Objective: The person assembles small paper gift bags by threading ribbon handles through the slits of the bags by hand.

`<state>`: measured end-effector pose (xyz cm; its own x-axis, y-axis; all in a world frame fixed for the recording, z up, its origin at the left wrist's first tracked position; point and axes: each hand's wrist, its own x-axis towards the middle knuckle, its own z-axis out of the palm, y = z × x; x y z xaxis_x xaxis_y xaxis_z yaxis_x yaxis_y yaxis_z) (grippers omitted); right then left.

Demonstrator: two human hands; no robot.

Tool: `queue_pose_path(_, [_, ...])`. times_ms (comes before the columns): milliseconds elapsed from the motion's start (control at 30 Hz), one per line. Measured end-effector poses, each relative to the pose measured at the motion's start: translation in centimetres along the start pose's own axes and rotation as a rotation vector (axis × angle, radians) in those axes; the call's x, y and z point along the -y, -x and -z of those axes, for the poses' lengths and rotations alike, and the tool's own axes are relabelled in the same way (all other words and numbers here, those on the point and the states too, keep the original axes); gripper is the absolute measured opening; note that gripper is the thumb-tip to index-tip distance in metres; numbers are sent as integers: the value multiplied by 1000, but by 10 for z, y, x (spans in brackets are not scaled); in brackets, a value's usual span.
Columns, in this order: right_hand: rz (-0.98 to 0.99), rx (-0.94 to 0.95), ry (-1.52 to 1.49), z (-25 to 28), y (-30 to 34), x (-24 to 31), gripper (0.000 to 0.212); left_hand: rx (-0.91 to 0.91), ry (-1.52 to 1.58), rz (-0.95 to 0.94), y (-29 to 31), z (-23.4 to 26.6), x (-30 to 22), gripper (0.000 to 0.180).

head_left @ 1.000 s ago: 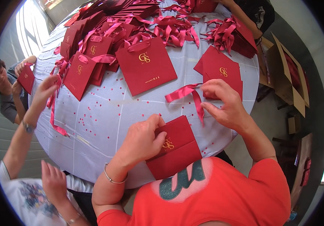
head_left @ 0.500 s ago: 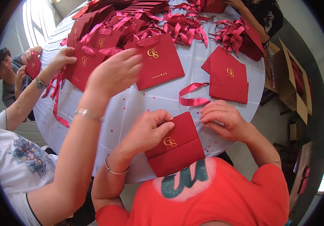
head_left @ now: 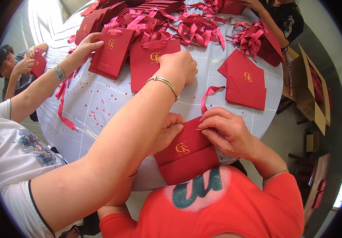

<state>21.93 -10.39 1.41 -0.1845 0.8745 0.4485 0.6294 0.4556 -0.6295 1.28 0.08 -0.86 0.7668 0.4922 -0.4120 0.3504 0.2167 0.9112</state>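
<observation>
Left hand (head_left: 166, 133), partly hidden by a co-worker's forearm (head_left: 119, 142), was clamped on the upper edge of 1 red paper bag (head_left: 187, 160) at the near edge of the table, just before the red shirt (head_left: 234, 206). Right hand (head_left: 230, 135): fingertips pinched on 1 pink ribbon (head_left: 206, 99) beside the bag's upper right corner. Several flat red bags (head_left: 247, 89) lay beyond, overlapping, on the white tablecloth (head_left: 69, 137).

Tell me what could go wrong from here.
A co-worker's arm partly hides the left hand in this view and might bump it, shifting the red bag it holds. The pink ribbon could slip, since the right hand appears to pinch it only near one end.
</observation>
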Motion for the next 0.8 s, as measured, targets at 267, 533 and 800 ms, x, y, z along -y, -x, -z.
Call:
queue_pose_path(267, [-162, 14, -166, -2, 11, 0, 15, 60, 35, -147, -2, 10, 16, 19])
queue_pose_path(533, [-151, 14, -153, -6, 10, -3, 15, 133, 75, -103, 9, 7, -16, 29])
queue_pose_path(800, [-59, -14, -128, -9, 9, -2, 17, 242, 210, -12, 9, 13, -14, 26])
